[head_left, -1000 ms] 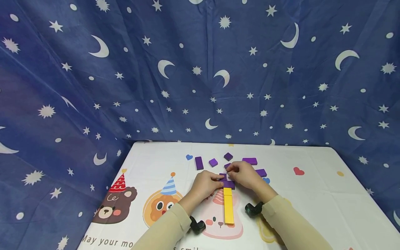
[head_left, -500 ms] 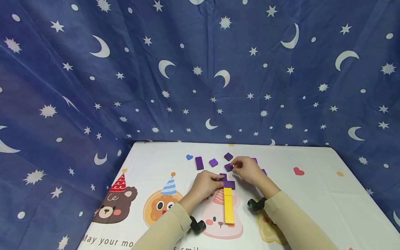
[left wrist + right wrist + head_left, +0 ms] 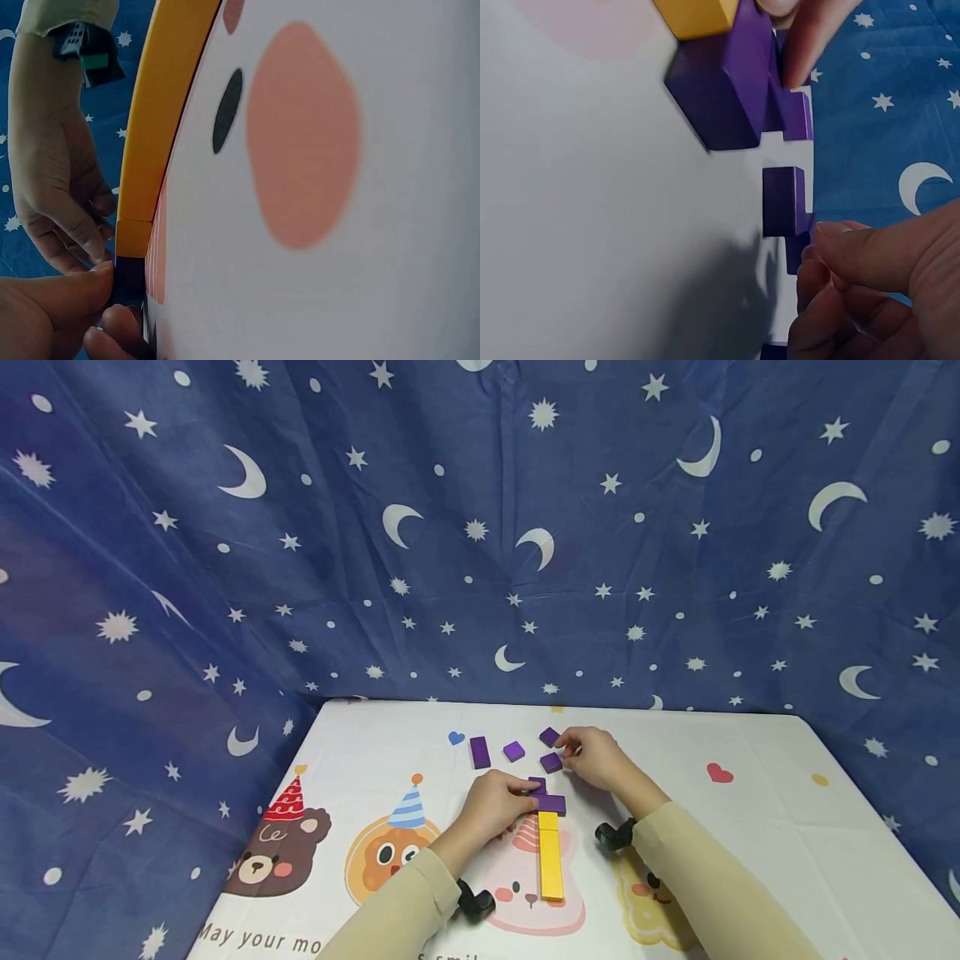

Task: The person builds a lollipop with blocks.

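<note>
My left hand (image 3: 495, 803) pinches the end of a purple rectangular block (image 3: 552, 805). Its index finger lies beside a small purple block (image 3: 537, 785) just behind that one. From the front of the purple block a line of yellow blocks (image 3: 550, 860) runs towards me. My right hand (image 3: 596, 758) is bent over the table with its fingertips close to a loose purple block (image 3: 550, 737) at the back and another purple block (image 3: 551, 763) nearer. In the right wrist view, thumb and fingers hold nothing visible beside a purple block (image 3: 798, 253); contact there is unclear.
To the left lie a purple rectangular block (image 3: 480, 752) and a small purple block (image 3: 513, 751). A white printed cloth (image 3: 787, 827) covers the table. Behind its far edge hangs a blue curtain (image 3: 420, 627) with stars and moons.
My right hand has moved off the nearer loose purple block, slightly back towards the far one. It now hides the purple blocks at the right. The left hand keeps its place.
</note>
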`<state>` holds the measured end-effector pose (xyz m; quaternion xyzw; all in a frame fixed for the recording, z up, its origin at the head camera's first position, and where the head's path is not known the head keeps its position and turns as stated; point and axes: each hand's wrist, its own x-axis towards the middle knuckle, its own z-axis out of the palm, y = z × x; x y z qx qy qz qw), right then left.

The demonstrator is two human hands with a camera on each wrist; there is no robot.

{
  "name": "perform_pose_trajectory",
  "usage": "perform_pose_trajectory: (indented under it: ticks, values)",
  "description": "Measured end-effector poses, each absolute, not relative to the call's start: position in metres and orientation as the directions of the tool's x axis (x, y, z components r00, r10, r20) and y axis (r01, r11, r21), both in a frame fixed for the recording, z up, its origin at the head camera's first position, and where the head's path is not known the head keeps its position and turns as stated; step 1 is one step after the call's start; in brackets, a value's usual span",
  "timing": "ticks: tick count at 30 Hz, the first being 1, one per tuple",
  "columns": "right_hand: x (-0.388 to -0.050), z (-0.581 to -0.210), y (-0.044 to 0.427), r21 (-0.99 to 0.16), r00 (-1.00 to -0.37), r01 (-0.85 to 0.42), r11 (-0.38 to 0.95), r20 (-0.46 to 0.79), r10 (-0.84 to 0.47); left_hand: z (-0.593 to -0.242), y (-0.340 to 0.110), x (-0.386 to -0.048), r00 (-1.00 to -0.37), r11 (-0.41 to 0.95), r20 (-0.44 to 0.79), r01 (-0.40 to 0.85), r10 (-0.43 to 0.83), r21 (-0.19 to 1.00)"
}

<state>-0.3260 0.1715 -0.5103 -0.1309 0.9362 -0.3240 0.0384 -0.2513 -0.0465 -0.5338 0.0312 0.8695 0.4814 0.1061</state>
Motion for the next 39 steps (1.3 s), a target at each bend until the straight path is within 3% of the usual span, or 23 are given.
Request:
perform_pose_trajectory:
  ticks: [17, 39]
  values:
    - [-0.342, -0.510, 0.167, -0.582, -0.941, -0.199, 0.788, -0.111, -0.320, -0.532, -0.047, -0.251, -0.977, 0.533, -0.150, -0.047, 0.153, 0.845]
    - [-0.334, -0.514, 0.167, -0.576, -0.938, -0.191, 0.795, -0.130, -0.321, -0.529, -0.046, -0.249, -0.974, 0.533, -0.170, -0.065, 0.150, 0.844]
